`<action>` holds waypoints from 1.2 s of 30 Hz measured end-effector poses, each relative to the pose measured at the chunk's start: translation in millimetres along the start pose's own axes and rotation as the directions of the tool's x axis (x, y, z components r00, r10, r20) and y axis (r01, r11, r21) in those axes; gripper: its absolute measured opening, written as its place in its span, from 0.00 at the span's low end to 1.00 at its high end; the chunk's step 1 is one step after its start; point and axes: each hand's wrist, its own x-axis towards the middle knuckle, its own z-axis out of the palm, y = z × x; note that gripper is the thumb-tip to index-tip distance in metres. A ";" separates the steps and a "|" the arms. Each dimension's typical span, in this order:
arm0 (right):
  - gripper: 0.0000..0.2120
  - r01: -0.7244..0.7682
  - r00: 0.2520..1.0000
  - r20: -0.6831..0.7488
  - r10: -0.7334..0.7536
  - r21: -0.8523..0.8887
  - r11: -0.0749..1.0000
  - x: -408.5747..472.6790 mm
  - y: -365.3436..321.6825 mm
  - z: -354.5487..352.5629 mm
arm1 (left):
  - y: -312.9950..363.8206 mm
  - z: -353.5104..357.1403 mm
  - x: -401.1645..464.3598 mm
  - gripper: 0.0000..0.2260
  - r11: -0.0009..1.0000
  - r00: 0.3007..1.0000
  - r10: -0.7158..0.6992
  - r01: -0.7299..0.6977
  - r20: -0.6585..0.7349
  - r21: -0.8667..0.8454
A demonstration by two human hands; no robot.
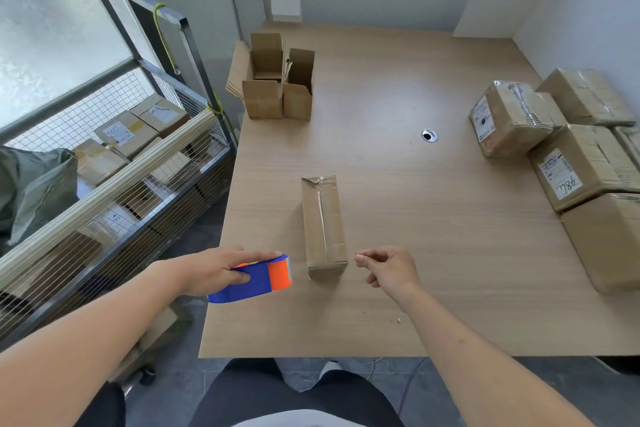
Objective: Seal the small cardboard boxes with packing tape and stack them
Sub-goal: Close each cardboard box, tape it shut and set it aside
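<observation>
A small, long cardboard box (pixel 323 225) lies on the wooden table (pixel 433 218), with clear tape along its top seam. My left hand (pixel 221 269) grips a blue and orange tape dispenser (pixel 258 279) just left of the box's near end. Just right of that same end, my right hand (pixel 388 269) hovers with thumb and forefinger pinched together; whether a tape end lies between them cannot be told. Three small open boxes (pixel 277 80) stand at the table's far left.
Several larger taped parcels (pixel 554 149) with labels are piled along the table's right side. A wire cage cart (pixel 114 163) full of parcels stands left of the table. A cable hole (pixel 429 135) sits mid-table. My legs show below the near edge.
</observation>
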 end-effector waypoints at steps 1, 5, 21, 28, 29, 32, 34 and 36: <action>0.00 -0.004 1.000 0.006 0.004 0.005 1.000 1.5 0.2 0.7 | -0.5 0.5 0.3 0.31 1.000 1.000 -0.002 0.002 -0.003 0.003; 0.02 -0.033 0.999 0.039 0.032 0.040 0.999 5.6 2.2 4.6 | 1.0 1.7 3.3 0.31 1.000 1.000 -0.009 0.009 -0.022 0.021; 0.10 -0.077 0.996 -0.018 0.082 0.187 0.979 15.9 13.0 34.6 | 23.6 -0.6 32.5 0.29 0.980 0.997 0.013 0.002 -0.073 0.198; 0.21 0.055 0.992 -0.113 -0.049 0.050 0.997 27.3 20.1 43.9 | 23.5 -5.4 38.0 0.29 0.975 0.996 0.019 0.001 -0.087 0.224; 0.19 0.130 0.979 -0.156 -0.131 -0.017 0.991 28.5 22.7 44.8 | 22.7 -6.2 38.1 0.29 0.975 0.996 0.017 0.003 -0.089 0.224; 0.09 0.333 0.908 -0.220 -0.355 -0.135 0.933 21.3 17.9 47.2 | 20.4 -5.7 38.6 0.29 0.973 0.996 0.016 0.004 -0.086 0.232; 0.13 0.478 0.850 -0.117 -0.514 -0.240 0.845 17.7 14.0 49.3 | 19.0 -4.4 38.8 0.29 0.972 0.996 0.016 0.004 -0.086 0.234; 0.24 0.527 0.838 0.032 -0.545 -0.305 0.793 19.3 14.7 53.5 | 17.1 -3.6 39.1 0.29 0.973 0.996 0.018 0.002 -0.086 0.229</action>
